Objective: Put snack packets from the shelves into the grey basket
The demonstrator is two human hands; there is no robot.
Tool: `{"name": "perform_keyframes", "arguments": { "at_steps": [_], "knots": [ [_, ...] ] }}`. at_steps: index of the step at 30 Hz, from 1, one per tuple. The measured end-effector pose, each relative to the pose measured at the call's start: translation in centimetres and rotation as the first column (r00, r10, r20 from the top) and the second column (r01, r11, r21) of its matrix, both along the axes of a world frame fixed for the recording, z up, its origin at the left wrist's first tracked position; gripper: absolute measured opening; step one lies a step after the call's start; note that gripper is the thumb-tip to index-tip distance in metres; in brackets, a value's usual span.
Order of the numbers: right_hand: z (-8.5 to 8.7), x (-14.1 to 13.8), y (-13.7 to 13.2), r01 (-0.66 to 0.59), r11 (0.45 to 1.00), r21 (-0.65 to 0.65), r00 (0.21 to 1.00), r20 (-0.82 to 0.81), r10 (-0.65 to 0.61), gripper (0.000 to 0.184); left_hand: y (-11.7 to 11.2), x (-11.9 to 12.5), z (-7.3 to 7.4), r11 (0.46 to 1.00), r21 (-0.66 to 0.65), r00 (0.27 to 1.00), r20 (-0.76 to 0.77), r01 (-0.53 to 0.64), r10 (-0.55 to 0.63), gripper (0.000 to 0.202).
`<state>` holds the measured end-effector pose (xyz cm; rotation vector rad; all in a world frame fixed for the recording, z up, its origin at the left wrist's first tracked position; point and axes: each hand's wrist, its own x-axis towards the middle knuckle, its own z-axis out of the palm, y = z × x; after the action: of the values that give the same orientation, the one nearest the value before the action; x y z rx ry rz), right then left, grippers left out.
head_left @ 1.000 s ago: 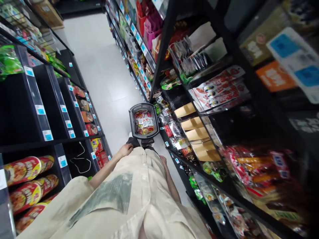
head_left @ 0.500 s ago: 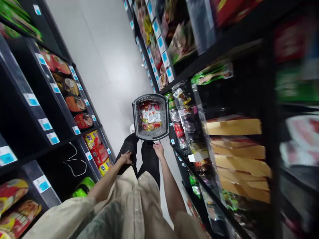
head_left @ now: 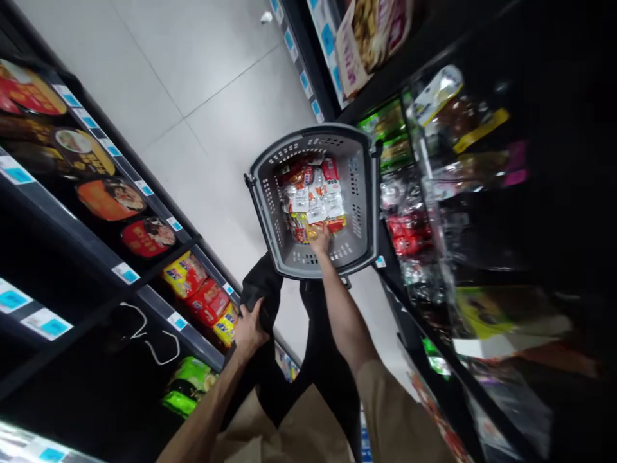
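A grey plastic shopping basket point(head_left: 364, 193) with perforated sides stands on the floor in front of my legs. Several snack packets lie at its bottom: red ones point(head_left: 330, 170), white-labelled clear ones point(head_left: 317, 204) and yellow ones point(head_left: 299, 226). My right hand point(head_left: 319, 239) reaches down inside, fingers stretched out against the yellow packets at the near side; the fingertips are small and partly blurred. My left hand point(head_left: 250, 330) rests on my black trouser leg near the knee, fingers spread, holding nothing.
Black shelves with price labels point(head_left: 126, 272) run along the left, bearing noodle bowls point(head_left: 110, 198) and red and yellow packets point(head_left: 208, 301). A white cable point(head_left: 159, 344) lies on a shelf. Hanging snack bags point(head_left: 409, 235) line the right, close to the basket. Grey tiled floor point(head_left: 193, 83) stretches ahead.
My right hand has moved from beside the basket's near rim down into it. The basket looks larger and nearer as my view has lowered. My left hand stays on my leg.
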<state>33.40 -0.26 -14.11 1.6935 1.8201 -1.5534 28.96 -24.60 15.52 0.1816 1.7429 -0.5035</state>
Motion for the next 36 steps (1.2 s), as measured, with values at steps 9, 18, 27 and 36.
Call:
{"name": "perform_keyframes", "arguments": {
  "at_steps": [9,18,27,36],
  "knots": [
    [-0.6,4.0,2.2,-0.089,0.995,-0.041,0.990,0.106,0.093,0.013,1.3,-1.0,-0.3,1.000,-0.006,0.999,0.044,0.028,-0.027,0.110],
    [5.3,0.0,-4.7,0.105,0.993,-0.047,0.989,-0.100,-0.109,0.015,3.2,-2.6,0.3,0.998,0.021,0.998,0.020,0.061,-0.062,0.111],
    [9.5,-0.7,-6.7,0.391,0.896,-0.213,0.908,-0.072,-0.413,0.027,2.1,-2.1,0.2,0.992,0.065,0.993,0.056,0.104,-0.108,0.112],
    [30.7,6.8,-9.5,0.514,0.695,-0.502,0.769,-0.089,-0.633,0.023,-2.8,4.8,5.1,0.947,0.319,0.996,-0.078,-0.021,0.048,0.080]
  ]
}}
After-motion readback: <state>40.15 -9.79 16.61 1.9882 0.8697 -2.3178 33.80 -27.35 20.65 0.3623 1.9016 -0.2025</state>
